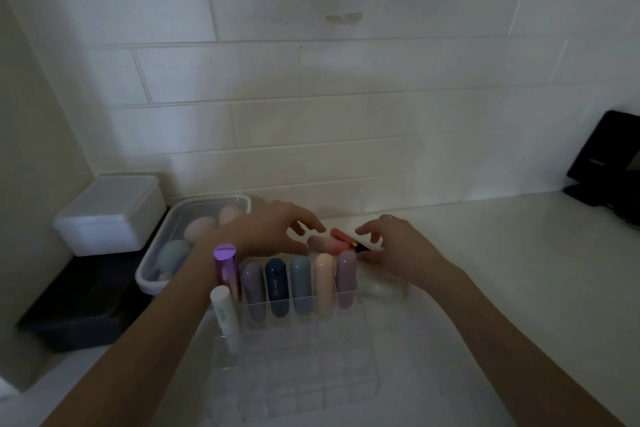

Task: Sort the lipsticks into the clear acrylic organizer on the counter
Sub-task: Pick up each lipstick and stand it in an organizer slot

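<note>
Both hands [273, 229] [398, 250] reach behind the organizer [291, 357] holding 7 tubes.

clear glossy acrylic organizer [294, 388]; metallic purple tube [227, 270]; smooth matt counter [502, 270]; glazed wall tiles [311, 80]

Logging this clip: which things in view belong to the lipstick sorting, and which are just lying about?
Job: clear organizer, lipsticks standing in it, loose pink lipsticks behind it, left hand, right hand.

Lying about: white lidded box, sponge container, black item at right.
</note>
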`<state>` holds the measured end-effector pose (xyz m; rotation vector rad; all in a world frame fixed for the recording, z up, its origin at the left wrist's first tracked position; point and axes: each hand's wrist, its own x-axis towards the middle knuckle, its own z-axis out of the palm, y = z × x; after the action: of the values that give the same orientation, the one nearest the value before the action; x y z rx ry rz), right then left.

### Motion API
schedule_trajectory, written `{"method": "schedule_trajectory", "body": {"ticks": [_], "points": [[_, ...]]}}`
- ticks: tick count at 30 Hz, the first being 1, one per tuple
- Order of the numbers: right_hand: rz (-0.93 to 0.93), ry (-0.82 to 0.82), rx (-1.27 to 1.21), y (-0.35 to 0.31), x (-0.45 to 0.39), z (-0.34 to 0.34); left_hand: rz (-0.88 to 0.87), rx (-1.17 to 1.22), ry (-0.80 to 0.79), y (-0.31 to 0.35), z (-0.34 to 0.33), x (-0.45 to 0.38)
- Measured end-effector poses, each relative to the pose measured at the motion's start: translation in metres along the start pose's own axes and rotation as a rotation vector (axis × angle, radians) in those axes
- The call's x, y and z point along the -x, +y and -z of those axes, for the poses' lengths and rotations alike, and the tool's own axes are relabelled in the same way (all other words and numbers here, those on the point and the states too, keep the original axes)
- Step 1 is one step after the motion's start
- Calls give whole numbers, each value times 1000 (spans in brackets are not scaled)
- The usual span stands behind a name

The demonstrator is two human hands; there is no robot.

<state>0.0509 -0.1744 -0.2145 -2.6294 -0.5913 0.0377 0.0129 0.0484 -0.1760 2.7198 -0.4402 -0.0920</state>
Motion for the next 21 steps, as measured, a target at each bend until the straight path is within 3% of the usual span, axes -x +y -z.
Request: {"method": "schedule_trajectory", "body": {"ticks": [6, 10, 12, 16, 21], "points": [[-3, 143, -72, -3, 0, 9, -36, 146, 219, 1, 7, 4], [97, 293, -477, -22, 9, 31, -37, 291, 444, 8, 15, 21], [158, 286, -693, -36, 17, 42, -50, 401, 488, 13, 21, 34], [305, 176, -862, -62, 31, 55, -61, 602, 441, 25, 33, 58], [334, 133, -850, -76, 40, 51, 17, 500, 543, 33, 44, 84]]}}
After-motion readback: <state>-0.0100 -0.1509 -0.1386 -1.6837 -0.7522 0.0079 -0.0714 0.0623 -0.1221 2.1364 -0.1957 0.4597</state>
